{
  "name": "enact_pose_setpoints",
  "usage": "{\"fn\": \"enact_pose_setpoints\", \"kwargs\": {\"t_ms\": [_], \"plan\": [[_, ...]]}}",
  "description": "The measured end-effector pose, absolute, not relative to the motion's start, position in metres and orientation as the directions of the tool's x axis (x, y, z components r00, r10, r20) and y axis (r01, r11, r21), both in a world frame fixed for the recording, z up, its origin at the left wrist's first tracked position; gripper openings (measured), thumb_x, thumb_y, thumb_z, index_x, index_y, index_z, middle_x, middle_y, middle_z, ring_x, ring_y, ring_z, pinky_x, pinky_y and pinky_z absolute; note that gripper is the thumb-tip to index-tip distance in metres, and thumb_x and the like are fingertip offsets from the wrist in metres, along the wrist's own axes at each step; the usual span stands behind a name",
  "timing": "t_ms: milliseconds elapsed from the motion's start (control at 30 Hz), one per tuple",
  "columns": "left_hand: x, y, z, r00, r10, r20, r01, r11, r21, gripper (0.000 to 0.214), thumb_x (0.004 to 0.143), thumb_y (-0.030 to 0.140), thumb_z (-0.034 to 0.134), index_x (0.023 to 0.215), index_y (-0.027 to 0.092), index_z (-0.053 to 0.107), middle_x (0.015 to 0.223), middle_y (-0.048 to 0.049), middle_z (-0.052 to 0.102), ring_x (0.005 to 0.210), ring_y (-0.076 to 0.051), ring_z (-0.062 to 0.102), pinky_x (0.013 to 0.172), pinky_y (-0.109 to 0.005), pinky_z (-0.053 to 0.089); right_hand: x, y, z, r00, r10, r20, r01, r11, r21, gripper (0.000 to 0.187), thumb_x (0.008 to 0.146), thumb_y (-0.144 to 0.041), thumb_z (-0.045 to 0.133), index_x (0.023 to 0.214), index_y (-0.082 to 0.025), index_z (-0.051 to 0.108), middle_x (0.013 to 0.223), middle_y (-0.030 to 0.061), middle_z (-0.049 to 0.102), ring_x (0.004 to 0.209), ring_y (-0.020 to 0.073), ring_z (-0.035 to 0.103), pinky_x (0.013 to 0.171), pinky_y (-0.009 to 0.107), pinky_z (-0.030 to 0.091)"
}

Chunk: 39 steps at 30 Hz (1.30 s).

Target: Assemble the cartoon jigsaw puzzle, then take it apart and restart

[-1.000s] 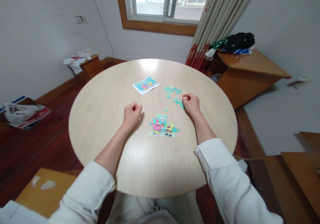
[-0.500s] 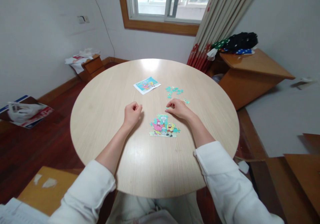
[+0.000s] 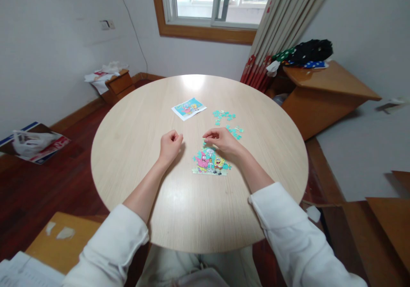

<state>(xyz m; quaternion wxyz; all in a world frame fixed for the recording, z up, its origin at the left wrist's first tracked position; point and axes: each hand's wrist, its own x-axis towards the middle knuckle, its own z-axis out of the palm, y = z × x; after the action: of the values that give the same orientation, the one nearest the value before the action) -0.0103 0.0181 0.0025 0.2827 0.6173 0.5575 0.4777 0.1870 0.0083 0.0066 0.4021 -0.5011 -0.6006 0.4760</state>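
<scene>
A partly assembled jigsaw puzzle (image 3: 209, 162) with pink, white and yellow cartoon figures lies on the round table. Just above its top edge, my right hand (image 3: 222, 139) pinches a small turquoise puzzle piece (image 3: 204, 142) between thumb and fingertips; the hand covers part of the puzzle's upper right. Resting to the left of the puzzle, my left hand (image 3: 171, 145) is curled into a fist, with nothing visible in it. Loose turquoise puzzle pieces (image 3: 224, 116) lie beyond my right hand, and more loose pieces (image 3: 235, 131) sit nearer to it.
A printed reference picture (image 3: 188, 109) of the same figures lies farther back on the pale wooden table (image 3: 134, 137). Beyond the table, a tilted wooden cabinet (image 3: 329, 86) with cloths stands at the right. A cardboard box (image 3: 60, 240) is at the lower left.
My right hand has moved left with the puzzle piece, to above the puzzle's top edge, uncovering several loose pieces behind it. My left hand has stayed in its fist.
</scene>
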Motion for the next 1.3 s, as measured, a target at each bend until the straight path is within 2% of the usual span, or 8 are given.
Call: {"fn": "enact_pose_setpoints", "kwargs": {"t_ms": [200,467,833,1033,1200,1300], "plan": [[-0.01,0.018,0.002,-0.079,0.959,0.273,0.411,-0.219,0.885,0.034,0.07,0.022,0.052,0.047,0.02,0.028,0.046,0.0062,0.029,0.049,-0.008,0.028,0.05,-0.023,0.024,0.18,0.004,0.01,-0.208,0.978,-0.033,0.303,0.033,-0.953,0.012,0.068,-0.022,0.063,0.075,-0.012,0.068,0.064,0.0022,0.062,0.058,0.0101,0.051,0.055,0.024,0.038],[-0.009,0.019,0.003,-0.08,0.959,0.272,0.427,-0.213,0.879,0.033,0.07,0.021,0.052,0.047,0.02,0.028,0.046,0.0061,0.029,0.049,-0.008,0.029,0.05,-0.023,0.024,0.182,0.011,0.0,-0.283,0.959,0.028,0.397,0.144,-0.907,0.013,0.069,-0.024,0.064,0.075,-0.013,0.069,0.067,0.0037,0.065,0.063,0.0119,0.054,0.057,0.024,0.041],[-0.009,0.018,0.003,-0.078,0.959,0.272,0.418,-0.216,0.882,0.034,0.071,0.021,0.052,0.047,0.02,0.028,0.046,0.0062,0.029,0.048,-0.008,0.029,0.05,-0.023,0.024,0.181,0.008,0.006,-0.349,0.935,0.063,0.472,0.234,-0.85,0.007,0.071,-0.02,0.061,0.071,-0.014,0.067,0.066,0.0013,0.062,0.062,0.0114,0.053,0.06,0.025,0.041],[-0.009,0.018,0.004,-0.078,0.958,0.275,0.409,-0.221,0.886,0.035,0.07,0.019,0.053,0.047,0.02,0.027,0.046,0.0065,0.028,0.048,-0.008,0.028,0.049,-0.023,0.023,0.182,0.01,0.003,-0.363,0.927,0.098,0.516,0.287,-0.807,0.007,0.073,-0.016,0.06,0.077,-0.015,0.066,0.069,0.0012,0.061,0.066,0.0124,0.054,0.064,0.026,0.041],[-0.008,0.018,0.004,-0.083,0.959,0.271,0.402,-0.217,0.89,0.035,0.07,0.018,0.053,0.047,0.02,0.027,0.045,0.0066,0.029,0.048,-0.007,0.028,0.049,-0.023,0.023,0.182,0.013,0.003,-0.378,0.905,0.194,0.599,0.399,-0.694,0.011,0.068,-0.01,0.065,0.077,-0.016,0.065,0.071,0.0006,0.057,0.072,0.0134,0.051,0.072,0.028,0.039],[-0.008,0.018,0.005,-0.092,0.96,0.265,0.394,-0.209,0.895,0.035,0.07,0.017,0.053,0.046,0.019,0.028,0.045,0.0069,0.028,0.047,-0.007,0.028,0.049,-0.023,0.022,0.181,0.013,0.003,-0.367,0.908,0.202,0.611,0.4,-0.683,0.014,0.065,-0.008,0.066,0.075,-0.017,0.062,0.07,-0.001,0.054,0.071,0.013,0.049,0.07,0.027,0.038]]}}
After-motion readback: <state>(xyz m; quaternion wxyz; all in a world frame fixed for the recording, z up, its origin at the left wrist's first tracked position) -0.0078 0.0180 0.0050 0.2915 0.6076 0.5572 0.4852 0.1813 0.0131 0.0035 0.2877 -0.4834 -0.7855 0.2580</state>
